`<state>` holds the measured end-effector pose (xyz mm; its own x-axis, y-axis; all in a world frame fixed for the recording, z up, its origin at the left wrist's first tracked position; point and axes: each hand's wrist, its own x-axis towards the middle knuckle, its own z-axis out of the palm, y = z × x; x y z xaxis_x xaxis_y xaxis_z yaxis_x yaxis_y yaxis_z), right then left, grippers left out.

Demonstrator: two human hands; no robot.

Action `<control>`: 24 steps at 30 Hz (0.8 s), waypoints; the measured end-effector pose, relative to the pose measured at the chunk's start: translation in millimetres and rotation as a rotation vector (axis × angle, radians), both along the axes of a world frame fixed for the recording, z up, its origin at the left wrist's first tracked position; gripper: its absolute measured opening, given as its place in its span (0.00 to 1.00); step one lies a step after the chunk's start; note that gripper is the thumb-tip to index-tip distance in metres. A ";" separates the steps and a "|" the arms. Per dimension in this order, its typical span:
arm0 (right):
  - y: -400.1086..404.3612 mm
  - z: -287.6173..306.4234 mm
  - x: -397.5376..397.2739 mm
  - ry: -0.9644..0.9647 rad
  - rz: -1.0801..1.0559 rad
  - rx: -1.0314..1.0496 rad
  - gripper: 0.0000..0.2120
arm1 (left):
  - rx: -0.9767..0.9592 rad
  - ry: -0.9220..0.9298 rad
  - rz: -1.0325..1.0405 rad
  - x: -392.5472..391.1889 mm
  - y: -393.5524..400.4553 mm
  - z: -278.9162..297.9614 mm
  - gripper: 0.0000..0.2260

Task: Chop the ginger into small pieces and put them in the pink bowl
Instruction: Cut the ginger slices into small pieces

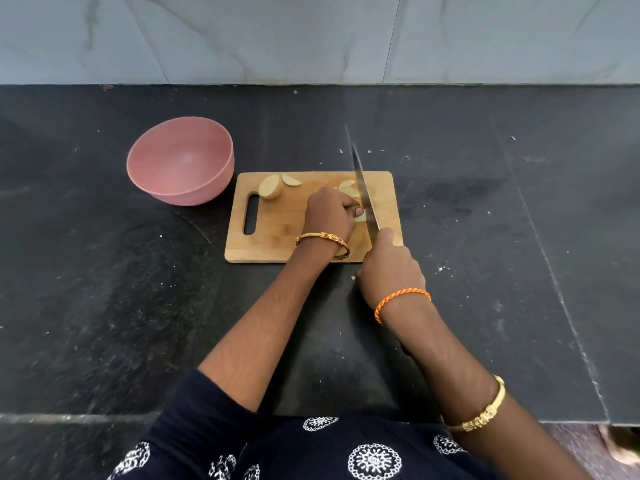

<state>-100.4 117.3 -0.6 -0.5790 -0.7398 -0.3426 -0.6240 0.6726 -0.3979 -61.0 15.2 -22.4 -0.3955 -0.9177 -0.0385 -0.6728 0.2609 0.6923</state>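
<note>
Overhead view of a wooden cutting board (277, 237) lying on a dark stone counter (485, 202), its handle slot at the left end. The left hand (329, 216), fingers curled and pressed down, pins a piece of ginger (362, 218) against the board near its middle; only a pale sliver of that piece shows beyond the thumb. The right hand (389, 268) is closed around the handle of a knife (363, 188), whose long blade runs away from the person, just to the right of the left fingertips, with its tip past the board's far edge. More ginger slices (348, 188) lie just beyond the left hand, and a thicker chunk (270, 188) with a slice (291, 180) beside it rests at the far left corner of the board. The pink bowl (180, 161) stands on the counter just left of the board, with no ginger seen inside.
</note>
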 end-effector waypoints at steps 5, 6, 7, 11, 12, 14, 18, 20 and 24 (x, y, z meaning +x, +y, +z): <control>8.8 11.3 0.2 -0.029 0.037 0.088 0.14 | 0.009 0.016 -0.012 2.5 -1.2 1.6 0.09; 13.0 12.7 -2.5 -0.044 0.041 0.092 0.14 | 0.012 0.027 -0.011 3.5 -1.2 1.9 0.09; 18.2 13.6 -6.2 -0.066 0.031 0.077 0.13 | 0.016 0.042 -0.008 4.9 -1.5 2.1 0.09; 40.7 10.7 -15.5 -0.152 -0.071 -0.143 0.08 | 0.039 0.070 0.009 8.3 -3.6 3.2 0.10; 43.4 7.8 -13.8 -0.160 -0.080 -0.187 0.08 | 0.046 0.064 0.008 8.0 -4.0 3.7 0.10; 42.3 0.0 -9.5 -0.162 -0.070 -0.245 0.08 | 0.057 0.057 0.004 6.9 -4.2 4.4 0.10; 32.1 -13.9 -3.3 -0.122 -0.037 -0.305 0.07 | 0.054 0.026 -0.007 6.6 -4.8 4.9 0.10; 29.4 -17.5 -3.6 -0.107 -0.035 -0.313 0.07 | 0.066 0.028 -0.003 6.6 -4.6 5.1 0.10; 26.9 -19.0 -7.2 -0.085 -0.021 -0.311 0.08 | 0.060 0.014 -0.006 5.8 -4.3 4.2 0.09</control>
